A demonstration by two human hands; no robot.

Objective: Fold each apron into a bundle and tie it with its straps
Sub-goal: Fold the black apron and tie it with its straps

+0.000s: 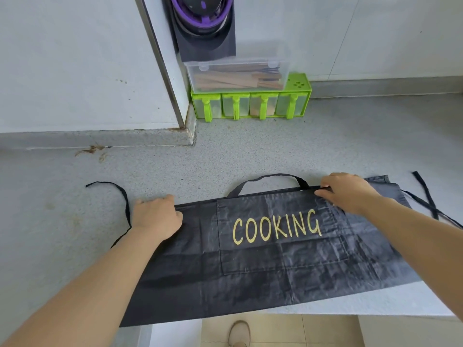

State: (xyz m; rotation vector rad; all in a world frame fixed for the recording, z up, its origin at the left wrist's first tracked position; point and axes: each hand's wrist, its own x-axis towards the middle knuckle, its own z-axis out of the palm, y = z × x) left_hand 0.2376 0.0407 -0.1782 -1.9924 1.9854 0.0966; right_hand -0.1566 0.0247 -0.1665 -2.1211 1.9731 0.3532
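Apron point(250, 259) flat on counter point(225, 156), left hand point(156, 216), right hand point(348, 191) gripping far edge

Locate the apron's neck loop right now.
Head view: the neck loop lies flat on the counter past the apron's far edge, right of centre, its right end beside the right hand.

Grey speckled counter point(250, 151) w/ a brown stain point(91, 150) near the back ledge, at left. At the back, by the wall point(75, 58), stands a green spice rack point(250, 103) w/ 4 clear compartments. On top of it is a clear plastic box point(238, 68) w/ wooden utensils point(235, 81) inside. Above the box, a black & purple appliance point(203, 26), cut off at the top. Below the counter edge, tiled floor point(313, 331) & one beige shoe point(239, 333).
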